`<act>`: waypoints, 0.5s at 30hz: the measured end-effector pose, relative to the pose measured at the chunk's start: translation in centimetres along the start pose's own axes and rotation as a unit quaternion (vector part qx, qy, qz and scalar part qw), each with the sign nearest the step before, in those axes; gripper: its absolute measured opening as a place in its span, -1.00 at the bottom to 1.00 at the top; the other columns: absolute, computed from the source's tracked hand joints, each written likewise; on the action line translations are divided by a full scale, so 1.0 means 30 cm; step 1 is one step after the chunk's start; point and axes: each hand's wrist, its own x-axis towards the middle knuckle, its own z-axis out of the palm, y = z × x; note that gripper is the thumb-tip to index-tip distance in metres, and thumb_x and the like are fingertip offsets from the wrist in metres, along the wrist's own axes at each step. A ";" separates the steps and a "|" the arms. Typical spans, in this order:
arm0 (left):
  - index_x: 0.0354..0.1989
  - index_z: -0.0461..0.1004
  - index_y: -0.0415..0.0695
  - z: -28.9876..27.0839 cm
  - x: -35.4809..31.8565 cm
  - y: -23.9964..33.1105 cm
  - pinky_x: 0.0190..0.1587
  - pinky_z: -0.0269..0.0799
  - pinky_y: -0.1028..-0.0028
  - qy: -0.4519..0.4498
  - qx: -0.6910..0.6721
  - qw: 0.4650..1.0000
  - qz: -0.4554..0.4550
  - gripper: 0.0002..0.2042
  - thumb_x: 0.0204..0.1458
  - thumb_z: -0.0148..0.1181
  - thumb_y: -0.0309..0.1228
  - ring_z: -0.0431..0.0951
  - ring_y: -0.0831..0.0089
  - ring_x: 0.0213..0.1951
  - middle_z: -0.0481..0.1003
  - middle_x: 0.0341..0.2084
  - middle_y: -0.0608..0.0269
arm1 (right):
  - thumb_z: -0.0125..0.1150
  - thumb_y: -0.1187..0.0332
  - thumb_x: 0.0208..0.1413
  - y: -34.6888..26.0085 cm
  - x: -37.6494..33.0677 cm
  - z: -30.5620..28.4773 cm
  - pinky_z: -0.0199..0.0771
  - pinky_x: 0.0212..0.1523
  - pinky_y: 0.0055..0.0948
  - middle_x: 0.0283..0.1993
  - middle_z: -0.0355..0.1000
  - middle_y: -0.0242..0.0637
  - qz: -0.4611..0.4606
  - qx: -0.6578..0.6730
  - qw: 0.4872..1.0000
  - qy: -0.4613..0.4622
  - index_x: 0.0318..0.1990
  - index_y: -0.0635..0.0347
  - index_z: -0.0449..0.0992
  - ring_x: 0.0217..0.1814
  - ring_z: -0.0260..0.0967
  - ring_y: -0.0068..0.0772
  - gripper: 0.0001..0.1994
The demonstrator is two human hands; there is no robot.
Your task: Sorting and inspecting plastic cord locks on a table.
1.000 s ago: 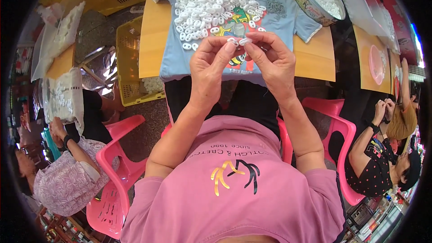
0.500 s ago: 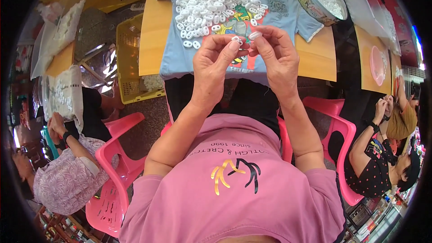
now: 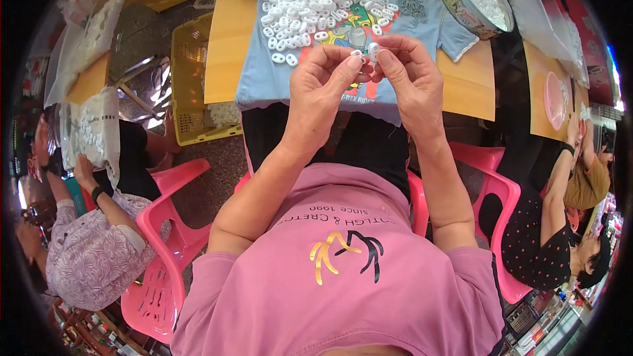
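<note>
Both my hands are raised over the near edge of a blue T-shirt (image 3: 258,86) spread on the table. Between the thumb and fingers of my left hand (image 3: 318,95) is a small white plastic piece (image 3: 357,55). My right hand (image 3: 417,92) pinches a white two-holed oval piece (image 3: 374,50). The pieces sit close together at my fingertips; I cannot tell whether they touch, and the fingers partly cover both. Just beyond lies a heap of white two-holed plastic pieces (image 3: 306,1) on the shirt, with a pair of loose ones (image 3: 285,59) at its near left.
A round tin (image 3: 455,8) of small white parts stands on the table (image 3: 471,89) at the far right. A yellow crate (image 3: 188,133) is left of the table. People sit on both sides; a pink basin (image 3: 554,100) lies on the right table. Pink chairs (image 3: 173,188) flank me.
The right-hand piece has turned from lying sideways to more upright, and the left-hand piece has come nearer to it. People at both sides have moved their arms.
</note>
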 end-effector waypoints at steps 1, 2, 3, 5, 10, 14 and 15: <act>-0.19 0.42 -0.30 -0.002 0.001 -0.002 -0.14 0.52 0.49 0.000 0.000 1.000 0.000 -0.84 0.18 0.14 -0.44 0.57 0.49 -0.27 0.53 -0.32 0.18 | 0.15 0.44 0.23 0.001 0.000 -0.002 0.49 -0.19 -0.57 -0.08 0.47 -0.32 -0.004 -0.009 1.000 -0.001 0.00 0.32 0.44 -0.15 0.43 -0.60 -0.77; -0.19 0.42 -0.29 -0.005 0.004 -0.005 -0.15 0.52 0.49 0.001 0.008 1.000 -0.004 -0.84 0.18 0.15 -0.44 0.57 0.50 -0.27 0.53 -0.33 0.18 | 0.15 0.44 0.23 -0.002 0.000 -0.002 0.49 -0.19 -0.57 -0.08 0.47 -0.32 -0.003 -0.010 1.000 -0.001 0.00 0.32 0.44 -0.15 0.43 -0.60 -0.77; -0.20 0.42 -0.29 -0.007 0.005 -0.007 -0.16 0.52 0.50 0.001 0.016 1.000 -0.008 -0.84 0.17 0.16 -0.44 0.57 0.50 -0.28 0.53 -0.34 0.19 | 0.14 0.46 0.23 -0.008 0.000 -0.002 0.45 -0.20 -0.60 -0.11 0.47 -0.32 -0.014 -0.040 0.999 -0.004 0.01 0.32 0.44 -0.19 0.40 -0.61 -0.77; -0.20 0.42 -0.29 -0.006 0.006 -0.006 -0.16 0.52 0.51 0.004 0.021 1.000 -0.011 -0.84 0.17 0.16 -0.44 0.57 0.51 -0.28 0.53 -0.34 0.19 | 0.13 0.48 0.24 -0.010 0.002 -0.001 0.41 -0.21 -0.62 -0.14 0.46 -0.31 -0.025 -0.070 0.997 -0.007 0.01 0.32 0.45 -0.22 0.37 -0.62 -0.78; -0.20 0.42 -0.27 -0.004 0.007 -0.010 -0.19 0.51 0.52 0.017 0.024 0.999 -0.014 -0.84 0.17 0.17 -0.43 0.55 0.54 -0.30 0.53 -0.35 0.21 | 0.12 0.49 0.24 0.003 0.007 0.003 0.40 -0.22 -0.65 -0.11 0.46 -0.38 -0.071 -0.147 0.987 -0.007 -0.01 0.30 0.48 -0.23 0.35 -0.68 -0.80; -0.22 0.43 -0.28 -0.005 0.003 -0.004 -0.21 0.49 0.54 0.022 0.061 0.998 -0.001 -0.84 0.17 0.18 -0.42 0.53 0.57 -0.32 0.53 -0.37 0.24 | 0.14 0.49 0.23 0.000 0.003 0.004 0.40 -0.23 -0.66 -0.12 0.47 -0.39 -0.047 -0.150 0.988 -0.008 -0.01 0.30 0.48 -0.24 0.35 -0.68 -0.80; -0.23 0.44 -0.28 -0.005 0.003 -0.003 -0.22 0.48 0.54 0.025 0.080 0.996 0.001 -0.84 0.16 0.18 -0.42 0.52 0.58 -0.33 0.53 -0.38 0.25 | 0.14 0.48 0.23 -0.002 0.001 0.004 0.40 -0.24 -0.66 -0.12 0.47 -0.38 -0.031 -0.150 0.988 -0.016 -0.01 0.30 0.49 -0.25 0.35 -0.68 -0.79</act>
